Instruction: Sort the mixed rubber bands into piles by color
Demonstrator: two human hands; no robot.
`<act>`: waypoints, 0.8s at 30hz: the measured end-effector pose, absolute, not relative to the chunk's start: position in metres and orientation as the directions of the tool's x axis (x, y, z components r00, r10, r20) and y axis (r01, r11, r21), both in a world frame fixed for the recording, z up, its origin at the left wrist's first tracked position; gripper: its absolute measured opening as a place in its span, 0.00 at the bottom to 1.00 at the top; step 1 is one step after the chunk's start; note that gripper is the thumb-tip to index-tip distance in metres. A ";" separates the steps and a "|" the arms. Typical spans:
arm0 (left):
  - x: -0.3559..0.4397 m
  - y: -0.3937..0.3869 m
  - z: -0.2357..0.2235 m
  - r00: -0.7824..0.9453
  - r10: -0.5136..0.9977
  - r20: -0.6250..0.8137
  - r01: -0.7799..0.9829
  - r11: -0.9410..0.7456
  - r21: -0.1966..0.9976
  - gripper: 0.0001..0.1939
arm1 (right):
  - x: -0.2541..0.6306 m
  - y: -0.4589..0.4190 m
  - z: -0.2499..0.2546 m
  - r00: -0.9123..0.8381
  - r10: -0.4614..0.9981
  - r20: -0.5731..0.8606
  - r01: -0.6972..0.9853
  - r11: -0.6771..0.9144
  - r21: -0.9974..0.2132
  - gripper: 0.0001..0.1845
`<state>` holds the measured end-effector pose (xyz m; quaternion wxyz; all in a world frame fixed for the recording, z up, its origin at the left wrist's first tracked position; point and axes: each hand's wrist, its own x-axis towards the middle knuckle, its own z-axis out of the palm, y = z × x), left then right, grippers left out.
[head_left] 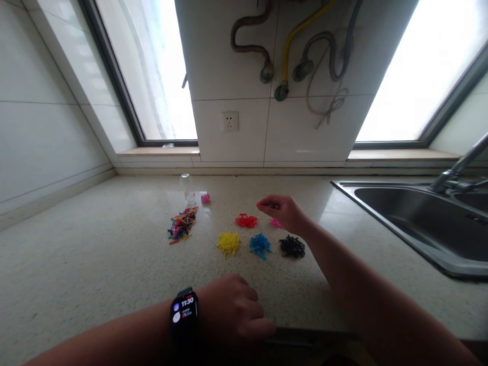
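My right hand (282, 210) hovers over the counter with its fingers pinched together, just above a small pink pile (275, 222) and right of a red pile (246, 220). What the pinch holds is too small to make out. Sorted piles of tiny pieces lie in front: yellow (229, 243), blue (260, 245) and black (292, 246). A mixed multicoloured heap (183, 224) lies further left. My left hand (233, 311), a smartwatch on its wrist, rests curled at the counter's front edge and holds nothing visible.
A small clear bottle (187, 189) stands beside a pink cap (205, 199) behind the mixed heap. A steel sink (419, 219) with a tap (457, 170) fills the right side. Tiled wall, socket (230, 121) and hoses sit behind.
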<state>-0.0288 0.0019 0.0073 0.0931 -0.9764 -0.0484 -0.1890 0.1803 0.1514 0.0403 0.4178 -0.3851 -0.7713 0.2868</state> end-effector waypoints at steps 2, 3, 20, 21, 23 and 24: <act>-0.029 0.002 0.007 0.928 0.062 0.368 0.127 -0.980 -0.155 0.08 | 0.176 0.153 0.039 -0.339 0.827 0.449 0.456 0.562 -0.691 0.16; -0.029 0.002 0.006 0.930 0.065 0.362 0.127 -0.980 -0.151 0.08 | 0.174 0.153 0.039 -0.331 0.822 0.464 0.519 0.569 -0.638 0.15; -0.028 0.003 0.005 0.932 0.057 0.358 0.126 -0.977 -0.173 0.09 | 0.138 0.168 0.031 -0.403 0.880 0.252 0.856 0.460 -0.235 0.12; -0.028 0.003 0.004 0.930 0.057 0.362 0.127 -0.977 -0.171 0.10 | 0.139 0.168 0.031 -0.400 0.882 0.247 0.858 0.456 -0.236 0.12; -0.028 0.003 0.003 0.926 0.060 0.371 0.130 -0.977 -0.166 0.09 | 0.143 0.167 0.032 -0.389 0.887 0.249 0.861 0.446 -0.245 0.13; -0.028 0.003 0.003 0.925 0.061 0.374 0.130 -0.978 -0.163 0.09 | 0.147 0.167 0.033 -0.379 0.889 0.257 0.861 0.441 -0.253 0.13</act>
